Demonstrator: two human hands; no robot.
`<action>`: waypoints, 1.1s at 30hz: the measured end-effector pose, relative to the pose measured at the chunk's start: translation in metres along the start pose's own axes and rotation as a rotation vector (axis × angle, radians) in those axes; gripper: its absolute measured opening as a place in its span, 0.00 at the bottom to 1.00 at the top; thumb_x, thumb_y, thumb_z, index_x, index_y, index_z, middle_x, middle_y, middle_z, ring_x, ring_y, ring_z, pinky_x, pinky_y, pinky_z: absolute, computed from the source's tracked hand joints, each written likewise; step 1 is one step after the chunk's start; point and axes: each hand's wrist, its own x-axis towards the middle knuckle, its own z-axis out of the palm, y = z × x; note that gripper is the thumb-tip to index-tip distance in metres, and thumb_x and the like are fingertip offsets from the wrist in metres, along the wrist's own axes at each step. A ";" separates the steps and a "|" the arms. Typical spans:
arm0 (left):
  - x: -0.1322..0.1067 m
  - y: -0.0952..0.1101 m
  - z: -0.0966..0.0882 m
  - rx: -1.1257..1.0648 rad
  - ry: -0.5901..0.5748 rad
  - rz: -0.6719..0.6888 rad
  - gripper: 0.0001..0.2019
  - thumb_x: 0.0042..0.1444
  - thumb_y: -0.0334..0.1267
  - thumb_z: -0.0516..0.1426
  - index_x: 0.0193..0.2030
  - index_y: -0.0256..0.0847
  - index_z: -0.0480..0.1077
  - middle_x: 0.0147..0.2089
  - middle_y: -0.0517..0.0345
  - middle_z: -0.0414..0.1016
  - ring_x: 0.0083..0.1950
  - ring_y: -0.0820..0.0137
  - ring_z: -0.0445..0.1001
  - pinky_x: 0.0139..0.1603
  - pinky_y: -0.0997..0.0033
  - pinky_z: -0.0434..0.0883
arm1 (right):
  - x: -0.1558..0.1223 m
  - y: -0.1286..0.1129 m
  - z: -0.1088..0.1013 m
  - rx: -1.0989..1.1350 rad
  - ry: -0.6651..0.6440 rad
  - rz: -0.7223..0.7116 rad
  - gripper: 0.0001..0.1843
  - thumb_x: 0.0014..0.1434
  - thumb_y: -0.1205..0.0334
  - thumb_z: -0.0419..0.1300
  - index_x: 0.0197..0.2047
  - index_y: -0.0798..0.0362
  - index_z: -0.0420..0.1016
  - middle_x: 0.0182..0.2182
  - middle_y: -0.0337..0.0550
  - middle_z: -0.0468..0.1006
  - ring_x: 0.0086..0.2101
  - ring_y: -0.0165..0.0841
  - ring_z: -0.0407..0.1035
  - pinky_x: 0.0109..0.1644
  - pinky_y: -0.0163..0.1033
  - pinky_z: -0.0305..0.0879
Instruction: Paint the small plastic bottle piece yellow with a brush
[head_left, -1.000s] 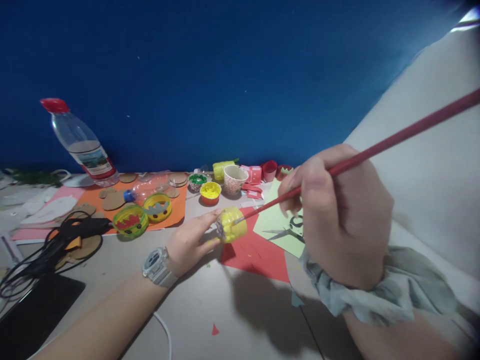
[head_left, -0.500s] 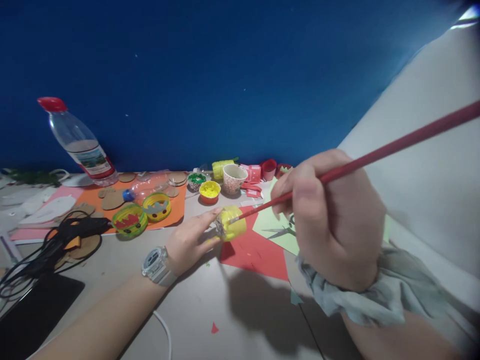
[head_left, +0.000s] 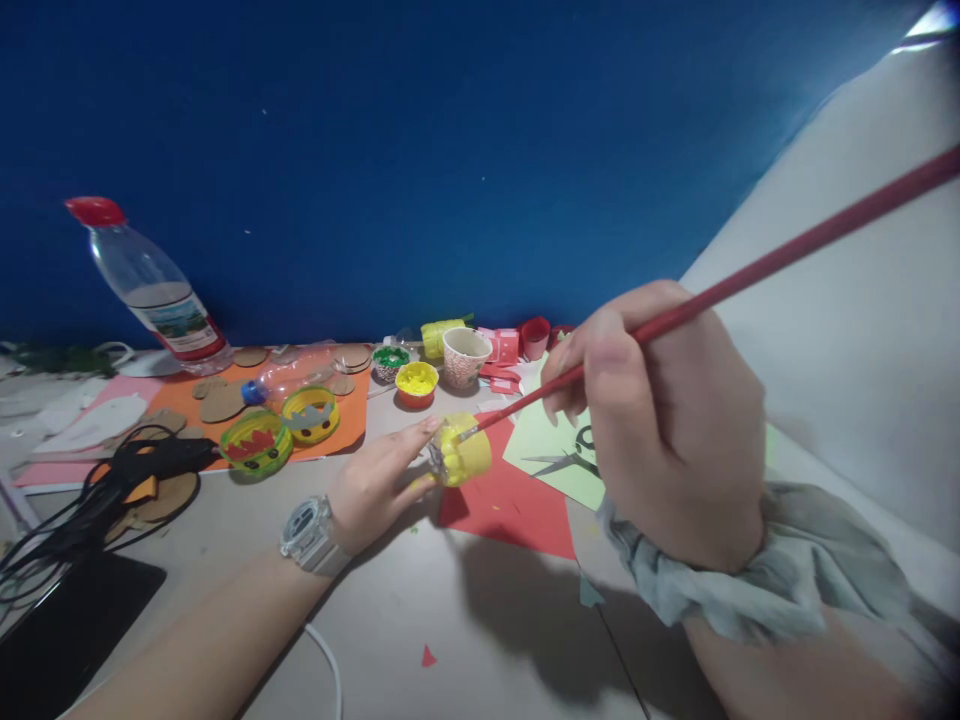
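My left hand [head_left: 382,480] grips a yellow-painted cut plastic bottle bottom [head_left: 469,455] by its end, holding it on its side above red paper. Between the thumb and fingers of my right hand [head_left: 660,420] is a paintbrush [head_left: 720,295] with a long red handle. Its tip touches the yellow surface near my left fingertips. Just behind stand a small cup of yellow paint [head_left: 417,384] and a cup of green paint [head_left: 391,362]. Some fingers of both hands are partly hidden.
Scissors [head_left: 559,461] lie on light green paper [head_left: 555,485], right of the red paper [head_left: 510,510]. A red-capped bottle [head_left: 169,300], a patterned paper cup [head_left: 466,358] and painted rings [head_left: 257,443] stand behind. At left are black cables [head_left: 135,460] and a phone [head_left: 82,620].
The brush tip has shifted slightly left and up along the yellow piece, its handle now tilted more steeply. My right hand has risen a little. My left hand keeps its grip.
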 end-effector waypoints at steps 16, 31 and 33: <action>0.003 0.004 -0.001 0.007 -0.014 0.046 0.28 0.60 0.38 0.56 0.66 0.43 0.53 0.56 0.47 0.73 0.50 0.65 0.77 0.53 0.66 0.75 | 0.000 0.006 -0.004 -0.125 0.023 0.027 0.08 0.64 0.61 0.50 0.33 0.48 0.65 0.21 0.35 0.68 0.18 0.26 0.61 0.21 0.37 0.53; 0.007 0.006 -0.001 0.033 -0.022 0.146 0.31 0.60 0.37 0.56 0.68 0.41 0.49 0.58 0.46 0.72 0.55 0.65 0.75 0.54 0.70 0.73 | 0.002 0.007 -0.005 -0.083 -0.036 0.030 0.10 0.65 0.63 0.48 0.31 0.49 0.62 0.23 0.36 0.68 0.20 0.25 0.62 0.23 0.35 0.58; 0.009 0.007 0.000 0.031 -0.010 0.156 0.31 0.60 0.36 0.56 0.68 0.41 0.50 0.57 0.45 0.72 0.54 0.65 0.75 0.54 0.70 0.73 | 0.001 0.003 -0.003 -0.043 -0.093 0.031 0.09 0.65 0.62 0.48 0.32 0.50 0.61 0.23 0.35 0.68 0.20 0.24 0.63 0.23 0.34 0.59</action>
